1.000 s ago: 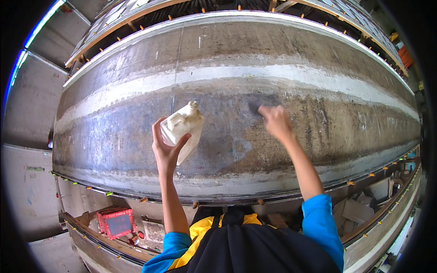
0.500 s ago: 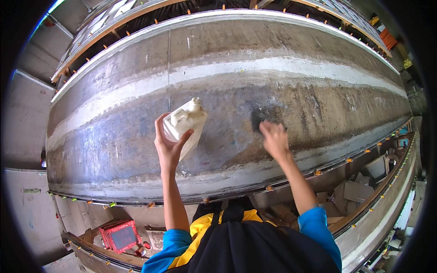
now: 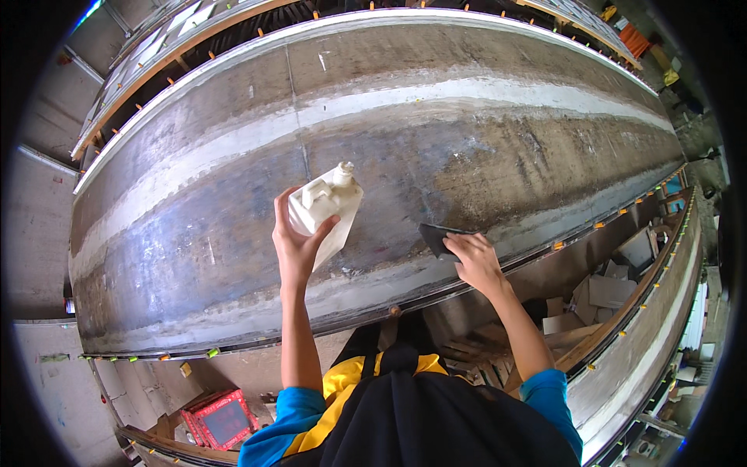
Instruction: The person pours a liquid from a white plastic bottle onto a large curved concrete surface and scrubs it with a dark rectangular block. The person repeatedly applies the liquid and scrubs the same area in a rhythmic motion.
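Note:
A white plastic jug [image 3: 336, 208] with a narrow neck is gripped in my left hand [image 3: 294, 247], held tilted over the long worktable [image 3: 366, 140]. Its neck points away from me, and the mouth looks uncapped. To the right, my right hand [image 3: 476, 263] closes on the edge of a thin, flat black pad [image 3: 440, 237]. The pad is at the near part of the table, and I cannot tell whether it touches the surface. A dark, wet-looking sheen covers the table's left and middle, while the right looks drier and brown.
Orange clips [image 3: 558, 246] line the table's near edge. A pale white band [image 3: 436, 92] runs along the tabletop. Below lie a red-framed panel [image 3: 227, 420] at left and broken boards [image 3: 611, 291] at right. Another long table [image 3: 634, 366] stands at the right.
My right hand has drawn the black pad nearer to me, toward the table's near edge. The jug stays in my left hand, and the view has shifted slightly.

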Demonstrator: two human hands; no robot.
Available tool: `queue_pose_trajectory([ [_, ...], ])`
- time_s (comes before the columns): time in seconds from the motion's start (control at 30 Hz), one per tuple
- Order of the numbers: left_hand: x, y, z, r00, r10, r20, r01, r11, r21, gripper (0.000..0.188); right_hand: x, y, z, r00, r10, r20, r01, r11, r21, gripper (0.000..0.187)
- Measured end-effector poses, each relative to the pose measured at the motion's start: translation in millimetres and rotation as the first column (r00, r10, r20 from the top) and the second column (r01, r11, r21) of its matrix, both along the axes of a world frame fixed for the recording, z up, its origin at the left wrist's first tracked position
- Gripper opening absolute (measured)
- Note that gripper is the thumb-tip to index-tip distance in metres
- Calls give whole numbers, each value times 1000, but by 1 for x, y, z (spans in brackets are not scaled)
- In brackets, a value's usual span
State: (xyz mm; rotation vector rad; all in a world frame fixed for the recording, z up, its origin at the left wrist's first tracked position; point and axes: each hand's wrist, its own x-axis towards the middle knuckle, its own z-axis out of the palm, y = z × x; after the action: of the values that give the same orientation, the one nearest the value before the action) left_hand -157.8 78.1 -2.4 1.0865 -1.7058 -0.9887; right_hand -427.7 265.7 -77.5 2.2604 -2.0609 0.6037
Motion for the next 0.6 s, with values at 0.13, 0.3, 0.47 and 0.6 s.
queue_pose_trajectory([
  [0.13,23,1,11,1000,21,6,-21,1000,2,66,-13,-22,33,942,-321,-92,334,917,217,28],
  [0.3,48,-3,18,991,131,1,-131,990,-53,66,-25,-53,-5,804,-551,-224,581,807,100,37],
  [0.47,80,-9,8,953,289,-87,-291,957,-13,70,-19,-68,-3,838,-528,137,515,849,120,49],
  [0.6,88,-12,1,894,433,-120,-440,897,-37,68,21,-156,49,661,-628,411,499,776,385,50],
])
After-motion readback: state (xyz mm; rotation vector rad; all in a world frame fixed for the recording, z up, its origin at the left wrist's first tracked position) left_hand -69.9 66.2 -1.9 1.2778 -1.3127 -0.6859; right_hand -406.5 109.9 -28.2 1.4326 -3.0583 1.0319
